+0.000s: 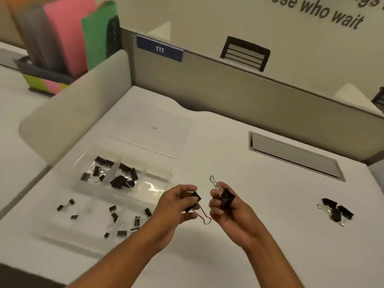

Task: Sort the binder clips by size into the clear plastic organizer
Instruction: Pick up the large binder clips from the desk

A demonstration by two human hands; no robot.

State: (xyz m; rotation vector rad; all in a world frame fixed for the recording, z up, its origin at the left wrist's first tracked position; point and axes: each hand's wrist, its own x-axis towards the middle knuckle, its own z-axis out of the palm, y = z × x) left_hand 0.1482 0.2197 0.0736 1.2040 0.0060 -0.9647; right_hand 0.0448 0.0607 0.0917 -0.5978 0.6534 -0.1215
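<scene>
1. Two readable texts: "111" on blue tag (159, 49) atop the partition (239, 88); wall lettering (330, 12) reads "ose who wait", rest cut off by the frame top.
2. Left hand (178, 202), fingers curled, pinches a black binder clip (194, 201); its wire handle hangs below the fingertips.
3. Right hand (230, 206), fingers curled, holds a larger clip (227, 199); wire handle sticks up past the fingertips.
4. Clear organizer (166, 173) sits just left of the left fingers; two far compartments hold black clips, walls hard to make out.
5. Small loose clips (116, 219) lie left of and below the left fingers, blurred; whether in a tray or on the desk, cannot tell.
6. Clip pile (336, 209) well right of the right fingers.
7. White desk (259, 235), grey cable hatch (295, 156), clear lid (153, 129), coloured folders (68, 34) far left.
</scene>
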